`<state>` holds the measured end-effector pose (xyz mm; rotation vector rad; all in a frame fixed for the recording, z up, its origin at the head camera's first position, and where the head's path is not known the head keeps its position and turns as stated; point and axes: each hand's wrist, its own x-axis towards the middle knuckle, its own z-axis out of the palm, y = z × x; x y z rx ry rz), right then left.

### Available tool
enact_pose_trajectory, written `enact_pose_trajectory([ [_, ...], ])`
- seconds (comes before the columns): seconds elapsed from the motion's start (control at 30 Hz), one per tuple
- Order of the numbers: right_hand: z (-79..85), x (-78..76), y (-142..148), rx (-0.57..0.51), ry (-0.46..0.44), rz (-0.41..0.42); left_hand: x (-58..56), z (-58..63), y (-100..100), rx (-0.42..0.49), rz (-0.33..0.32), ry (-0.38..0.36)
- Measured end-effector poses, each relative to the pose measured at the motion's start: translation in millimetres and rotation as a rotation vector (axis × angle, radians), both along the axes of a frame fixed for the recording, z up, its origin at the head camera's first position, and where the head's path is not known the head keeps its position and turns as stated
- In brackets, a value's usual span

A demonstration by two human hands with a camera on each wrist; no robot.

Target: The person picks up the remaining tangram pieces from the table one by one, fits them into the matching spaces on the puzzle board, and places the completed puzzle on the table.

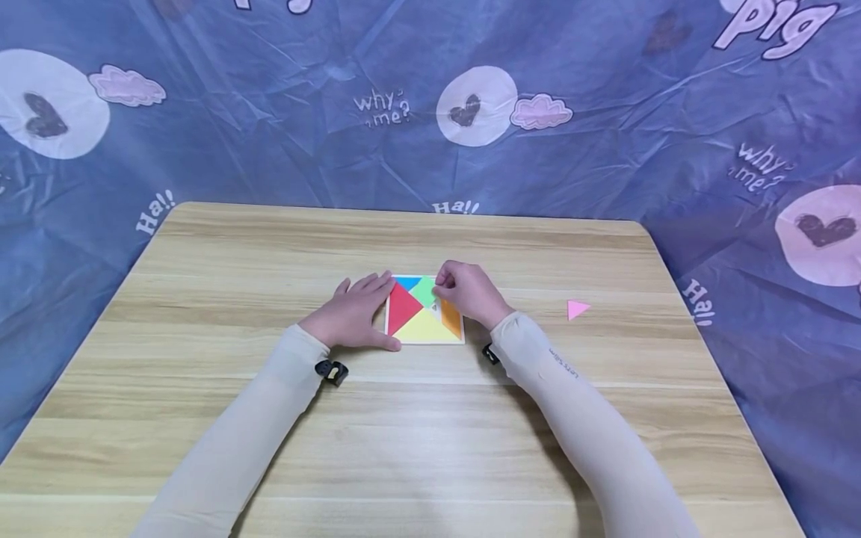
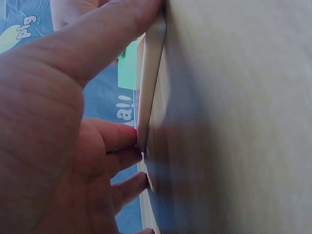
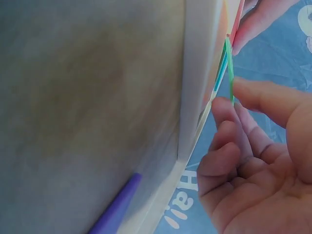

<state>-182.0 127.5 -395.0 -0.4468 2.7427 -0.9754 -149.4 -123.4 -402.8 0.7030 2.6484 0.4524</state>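
A small tangram board point(image 1: 430, 344) with a white rim lies on the table. On it are a red triangle point(image 1: 402, 308), a yellow triangle point(image 1: 425, 329), an orange piece point(image 1: 451, 317) and a blue piece point(image 1: 406, 283). My left hand point(image 1: 351, 315) lies spread along the board's left side, thumb touching the near edge and a fingertip at the far corner. With thumb and forefinger my right hand point(image 1: 471, 290) pinches a green piece point(image 1: 423, 290), which is tilted up from the board in the right wrist view. Part of the board's right side is hidden by that hand.
A pink triangle point(image 1: 577, 309) lies on the wooden table point(image 1: 377, 448) to the right of my right hand. In the right wrist view a purple edge point(image 3: 116, 207) shows near the bottom. A blue printed cloth point(image 1: 323, 134) hangs behind the table.
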Motion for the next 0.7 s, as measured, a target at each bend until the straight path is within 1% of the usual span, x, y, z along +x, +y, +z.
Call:
enact_pose_trajectory([
  [0.2, -0.2, -4.1, 0.5, 0.086, 0.014, 0.043, -0.4, 0.7, -0.8, -0.002, 0.002, 0.002],
  [0.3, -0.5, -4.3, 1.8, 0.105, 0.03, 0.087, 0.0, 0.8, -0.5, -0.008, 0.002, 0.002],
  [0.37, 0.1, -2.0, 4.1, 0.129, 0.071, 0.139, 0.4, 0.7, 0.1, -0.009, 0.003, 0.0],
  [0.5, 1.9, 8.0, 12.6, 0.2, 0.209, 0.273, 1.2, 1.3, 1.5, -0.005, 0.002, -0.008],
  [0.57, 2.5, 13.7, 16.7, 0.226, 0.261, 0.324, 1.5, 1.9, 1.7, -0.006, 0.003, -0.009],
  [0.63, 2.8, 18.4, 19.7, 0.243, 0.284, 0.362, 1.4, 2.5, 1.4, -0.004, 0.006, -0.01],
  [0.7, 3.0, 21.9, 20.9, 0.263, 0.276, 0.387, 1.1, 2.3, 0.9, -0.006, 0.01, -0.013],
])
